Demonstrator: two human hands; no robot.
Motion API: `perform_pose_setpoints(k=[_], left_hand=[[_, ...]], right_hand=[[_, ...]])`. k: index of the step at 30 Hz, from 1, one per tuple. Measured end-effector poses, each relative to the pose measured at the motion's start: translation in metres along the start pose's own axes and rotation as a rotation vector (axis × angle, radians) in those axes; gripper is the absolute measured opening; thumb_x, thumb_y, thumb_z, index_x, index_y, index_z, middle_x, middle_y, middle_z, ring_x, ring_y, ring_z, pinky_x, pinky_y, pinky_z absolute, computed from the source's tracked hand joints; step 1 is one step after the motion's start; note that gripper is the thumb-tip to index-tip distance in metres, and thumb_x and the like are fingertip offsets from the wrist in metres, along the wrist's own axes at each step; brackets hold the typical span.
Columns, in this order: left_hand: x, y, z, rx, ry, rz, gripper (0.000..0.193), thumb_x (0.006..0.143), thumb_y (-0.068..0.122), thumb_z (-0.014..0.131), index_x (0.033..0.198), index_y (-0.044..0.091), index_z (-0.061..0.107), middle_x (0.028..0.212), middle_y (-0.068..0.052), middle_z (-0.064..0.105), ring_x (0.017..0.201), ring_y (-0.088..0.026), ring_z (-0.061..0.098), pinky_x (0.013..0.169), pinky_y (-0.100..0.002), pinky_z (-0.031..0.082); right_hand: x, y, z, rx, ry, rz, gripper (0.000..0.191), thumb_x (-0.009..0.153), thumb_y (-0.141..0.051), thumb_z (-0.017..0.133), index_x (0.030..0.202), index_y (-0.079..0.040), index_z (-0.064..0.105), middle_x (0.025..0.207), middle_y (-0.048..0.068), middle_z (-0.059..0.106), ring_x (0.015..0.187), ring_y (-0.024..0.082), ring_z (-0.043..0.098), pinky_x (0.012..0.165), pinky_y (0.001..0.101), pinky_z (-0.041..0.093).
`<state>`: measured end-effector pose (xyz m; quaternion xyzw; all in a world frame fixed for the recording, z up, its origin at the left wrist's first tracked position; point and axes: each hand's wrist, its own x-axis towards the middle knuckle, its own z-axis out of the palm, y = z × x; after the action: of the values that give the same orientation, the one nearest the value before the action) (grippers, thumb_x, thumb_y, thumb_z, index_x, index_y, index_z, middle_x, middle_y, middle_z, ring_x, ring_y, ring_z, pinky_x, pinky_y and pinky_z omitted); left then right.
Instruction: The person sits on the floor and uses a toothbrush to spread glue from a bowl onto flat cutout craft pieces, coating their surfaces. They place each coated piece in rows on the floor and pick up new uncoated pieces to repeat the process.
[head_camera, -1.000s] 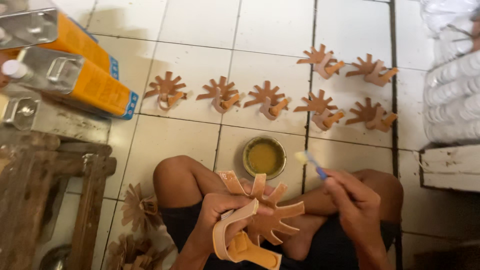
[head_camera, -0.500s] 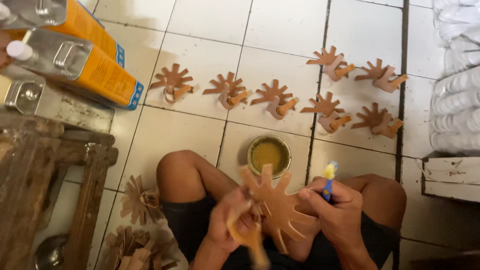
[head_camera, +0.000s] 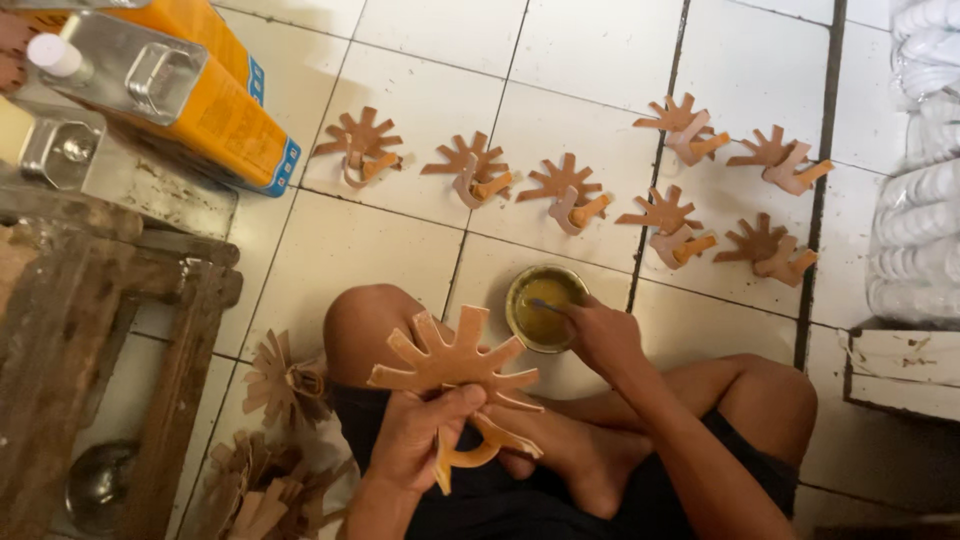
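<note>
My left hand (head_camera: 425, 432) grips a tan leather piece (head_camera: 450, 365) cut into radiating tabs, with a looped strap hanging under it, held above my lap. My right hand (head_camera: 600, 335) reaches forward and holds a small brush (head_camera: 545, 304) whose tip dips into a round tin of yellowish glue (head_camera: 545, 308) on the tiled floor between my knees. Several similar brown leather pieces (head_camera: 565, 190) lie spread in rows on the white tiles beyond the tin.
Orange and metal rectangular cans (head_camera: 185, 95) lie at the upper left beside a worn wooden bench (head_camera: 90, 340). A pile of more cut leather pieces (head_camera: 275, 440) sits by my left knee. Stacked white items (head_camera: 920, 170) line the right edge.
My right hand moved from beside the leather piece forward to the glue tin, putting the brush into it. My left hand turned the leather piece flat and shifted it left.
</note>
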<state>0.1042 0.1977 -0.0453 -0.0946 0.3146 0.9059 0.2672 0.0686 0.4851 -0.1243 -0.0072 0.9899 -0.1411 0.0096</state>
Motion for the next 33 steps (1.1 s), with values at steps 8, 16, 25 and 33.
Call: perform_pose_setpoints(k=[8, 16, 25, 33], left_hand=[[0.005, 0.01, 0.03, 0.145, 0.116, -0.099, 0.03, 0.084, 0.003, 0.07, 0.113, -0.005, 0.069, 0.103, -0.011, 0.075, 0.092, -0.017, 0.072, 0.079, -0.033, 0.058], [0.009, -0.018, 0.071, 0.234, -0.071, -0.229, 0.029, 0.091, 0.0, 0.069, 0.117, -0.011, 0.064, 0.097, -0.012, 0.071, 0.081, -0.016, 0.068, 0.068, -0.031, 0.055], [-0.007, -0.013, 0.09, 0.25, -0.107, -0.277, 0.045, 0.09, 0.002, 0.062, 0.135, -0.005, 0.06, 0.101, -0.01, 0.07, 0.082, -0.013, 0.067, 0.07, -0.028, 0.055], [-0.006, -0.014, 0.088, 0.166, -0.124, -0.283, 0.048, 0.088, 0.002, 0.062, 0.136, -0.004, 0.058, 0.105, -0.011, 0.069, 0.087, -0.015, 0.067, 0.075, -0.03, 0.056]], right_hand=[[-0.065, 0.072, -0.063, 0.048, 0.02, 0.232, 0.026, 0.099, -0.022, 0.06, 0.119, -0.019, 0.076, 0.105, 0.014, 0.071, 0.081, 0.037, 0.069, 0.069, 0.0482, 0.055], [-0.135, 0.022, -0.135, 0.715, 0.532, 0.313, 0.017, 0.096, 0.002, 0.063, 0.111, 0.004, 0.072, 0.085, 0.01, 0.066, 0.068, 0.013, 0.056, 0.058, 0.0241, 0.043], [-0.107, -0.034, -0.165, 0.875, 0.322, 0.005, 0.027, 0.088, 0.005, 0.065, 0.114, 0.006, 0.074, 0.081, 0.011, 0.068, 0.068, 0.017, 0.064, 0.06, 0.0252, 0.049], [-0.116, -0.027, -0.159, 0.818, 0.361, 0.039, 0.022, 0.089, 0.003, 0.066, 0.11, 0.005, 0.074, 0.081, 0.008, 0.068, 0.069, 0.015, 0.063, 0.062, 0.0262, 0.048]])
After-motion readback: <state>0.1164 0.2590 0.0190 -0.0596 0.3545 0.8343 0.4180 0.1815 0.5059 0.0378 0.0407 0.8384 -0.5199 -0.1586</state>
